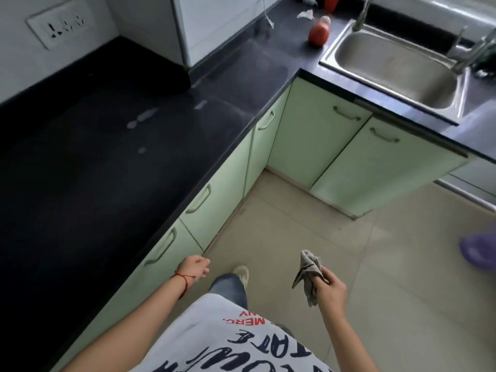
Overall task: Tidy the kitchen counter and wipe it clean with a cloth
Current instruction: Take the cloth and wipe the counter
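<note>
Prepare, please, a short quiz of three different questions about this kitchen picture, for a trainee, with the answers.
1. True or false: the right hand holds the grey cloth above the floor, not on the counter.
2. Which thing stands on the counter left of the sink? A) a red bottle B) a blue plate C) a black pan
3. Fill in: the left hand holds ____ and hangs near a cabinet handle.

Key
1. True.
2. A, the red bottle.
3. Nothing.
</note>
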Available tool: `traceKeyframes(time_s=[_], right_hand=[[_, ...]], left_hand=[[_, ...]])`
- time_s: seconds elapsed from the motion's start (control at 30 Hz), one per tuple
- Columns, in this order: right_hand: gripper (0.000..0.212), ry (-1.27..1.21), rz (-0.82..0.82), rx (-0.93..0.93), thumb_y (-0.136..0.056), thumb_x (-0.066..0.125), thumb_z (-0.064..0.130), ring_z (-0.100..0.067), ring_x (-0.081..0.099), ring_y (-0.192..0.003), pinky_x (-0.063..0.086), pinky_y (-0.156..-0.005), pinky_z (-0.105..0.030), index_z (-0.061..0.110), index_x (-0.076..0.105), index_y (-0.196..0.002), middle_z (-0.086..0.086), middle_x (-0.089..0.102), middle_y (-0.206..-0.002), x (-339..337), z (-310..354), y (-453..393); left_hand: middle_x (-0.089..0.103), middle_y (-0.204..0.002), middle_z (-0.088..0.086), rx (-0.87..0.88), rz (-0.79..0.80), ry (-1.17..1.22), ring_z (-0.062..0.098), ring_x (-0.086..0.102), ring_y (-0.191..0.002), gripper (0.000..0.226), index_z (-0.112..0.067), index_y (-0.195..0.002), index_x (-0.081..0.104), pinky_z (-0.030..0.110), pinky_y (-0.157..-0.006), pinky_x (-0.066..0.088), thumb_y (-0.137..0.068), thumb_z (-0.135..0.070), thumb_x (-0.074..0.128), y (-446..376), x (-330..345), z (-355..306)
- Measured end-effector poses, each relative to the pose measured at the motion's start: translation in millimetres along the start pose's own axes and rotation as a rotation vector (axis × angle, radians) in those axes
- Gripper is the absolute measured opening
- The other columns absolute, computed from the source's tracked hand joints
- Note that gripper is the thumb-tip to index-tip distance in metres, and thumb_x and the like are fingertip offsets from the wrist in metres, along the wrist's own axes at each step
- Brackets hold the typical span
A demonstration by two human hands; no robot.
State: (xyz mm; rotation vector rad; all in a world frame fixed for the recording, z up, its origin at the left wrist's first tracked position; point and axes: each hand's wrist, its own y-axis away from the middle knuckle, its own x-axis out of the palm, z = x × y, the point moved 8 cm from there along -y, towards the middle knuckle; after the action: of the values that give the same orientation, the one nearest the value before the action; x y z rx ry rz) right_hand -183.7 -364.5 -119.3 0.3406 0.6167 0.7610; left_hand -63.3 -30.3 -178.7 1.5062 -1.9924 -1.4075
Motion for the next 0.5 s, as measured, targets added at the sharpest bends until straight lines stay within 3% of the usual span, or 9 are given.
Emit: traceKeyframes(time_s=[0.1, 0.2, 0.27, 0.37, 0.5], right_hand=[[0.025, 0.006, 0.014, -0.046, -0.081, 0.059, 0.003, -0.002, 0.049, -0.050, 0.035, -0.043, -0.011, 0.012, 0.072, -0.100, 0.002, 0.065, -0.064, 18, 42, -32], [0.027, -0.012, 0.044, -0.088, -0.080, 0.058, 0.001, -0.002, 0.049, -0.050, 0.036, -0.043, -0.010, 0.017, 0.071, -0.098, 0.010, 0.065, -0.056, 40, 85, -58], [0.030, -0.032, 0.095, -0.137, -0.080, 0.059, -0.001, 0.002, 0.051, -0.052, 0.038, -0.046, -0.009, 0.019, 0.069, -0.099, 0.017, 0.066, -0.053, 59, 116, -72], [0.032, -0.028, 0.185, -0.203, -0.079, 0.059, -0.003, 0.004, 0.056, -0.058, 0.043, -0.054, -0.012, 0.014, 0.070, -0.104, 0.014, 0.069, -0.068, 93, 163, -97], [0.033, 0.000, 0.320, -0.345, -0.079, 0.060, -0.001, -0.007, 0.061, -0.080, 0.048, -0.072, -0.023, 0.013, 0.069, -0.107, -0.002, 0.072, -0.089, 151, 243, -127]], left_hand=[[0.060, -0.066, -0.003, 0.117, 0.056, -0.037, 0.015, 0.056, -0.064, 0.025, -0.023, -0.065, 0.055, 0.021, -0.058, 0.040, -0.089, -0.018, 0.051, -8, 12, -77], [0.066, -0.071, -0.003, 0.255, 0.043, -0.059, 0.024, 0.064, -0.083, 0.017, -0.028, -0.065, 0.059, 0.031, -0.080, 0.049, -0.082, -0.025, 0.056, -12, 5, -144], [0.071, -0.088, 0.006, 0.363, 0.004, -0.101, 0.024, 0.064, -0.094, 0.010, -0.026, -0.079, 0.066, 0.033, -0.091, 0.049, -0.084, -0.021, 0.058, -11, -5, -183], [0.070, -0.103, 0.011, 0.532, -0.165, -0.125, 0.018, 0.062, -0.090, 0.024, -0.006, -0.105, 0.067, 0.021, -0.083, 0.046, -0.086, -0.018, 0.057, -1, -38, -235], [0.068, -0.102, 0.013, 0.683, -0.507, -0.186, 0.025, 0.063, -0.095, 0.056, -0.006, -0.107, 0.066, 0.030, -0.084, 0.048, -0.076, -0.043, 0.038, -2, -91, -271]])
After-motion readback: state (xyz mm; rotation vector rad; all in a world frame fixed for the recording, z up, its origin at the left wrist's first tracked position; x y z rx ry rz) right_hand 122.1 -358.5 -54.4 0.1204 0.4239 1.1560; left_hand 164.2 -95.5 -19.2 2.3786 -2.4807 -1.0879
